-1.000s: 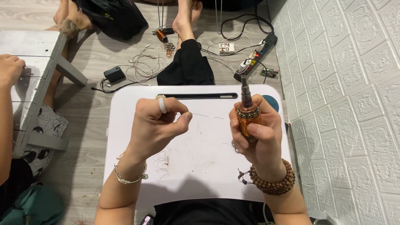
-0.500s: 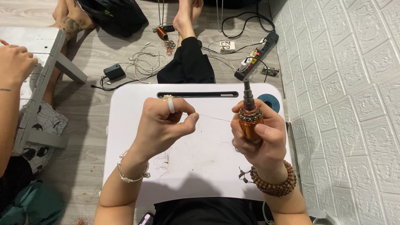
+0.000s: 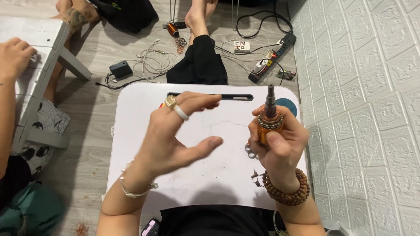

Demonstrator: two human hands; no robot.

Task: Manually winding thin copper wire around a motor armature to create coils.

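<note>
**Copper-wound rotor upright in the right hand, left hand open beside it**

Head view: the right hand [image 3: 280, 146] is closed around a small motor rotor [image 3: 269, 122] wound with copper wire, held upright over the right part of the white lap table [image 3: 140, 131]. Its grey shaft points to the far side, and the thumb presses on the near face of the orange winding. A brown bead bracelet [image 3: 286, 192] circles that wrist.

The left hand [image 3: 175, 140] hangs above the middle of the table, left of the rotor and apart from it. Its fingers are spread loosely, thumb pointing right, and grip nothing that can be seen; a thin wire [image 3: 227, 124] trails across the table between the two hands, but whether it reaches the fingers cannot be told. Two rings sit on one finger.

Far off on the floor lie a black power strip [image 3: 273, 59] and tangled cables [image 3: 153, 61]. At the left edge, another person's hand [image 3: 15, 54] rests on a grey stool [image 3: 39, 48].
</note>
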